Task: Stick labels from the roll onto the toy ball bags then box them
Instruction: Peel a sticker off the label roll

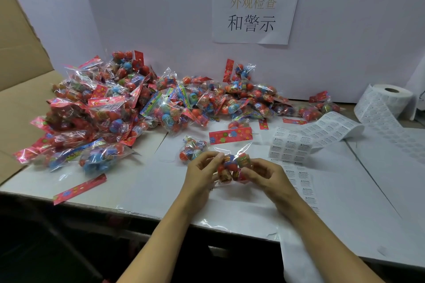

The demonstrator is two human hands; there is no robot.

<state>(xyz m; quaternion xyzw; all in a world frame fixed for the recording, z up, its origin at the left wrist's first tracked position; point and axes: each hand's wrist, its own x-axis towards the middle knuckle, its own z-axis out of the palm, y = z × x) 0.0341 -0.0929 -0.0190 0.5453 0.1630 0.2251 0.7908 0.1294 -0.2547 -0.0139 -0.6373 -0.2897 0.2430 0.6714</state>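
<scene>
Head view: "WARNING" labels (290, 145) beside wall sign (254, 9) "外观检查和警示".

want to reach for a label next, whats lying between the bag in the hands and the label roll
In the head view, the unrolled label strip runs from the label roll across the table toward the held bag.

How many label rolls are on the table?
1. The label roll stands at the far right by the white backboard; its label strip trails left across the table toward the hands. None other shows, though the bag pile could hide things.
</scene>
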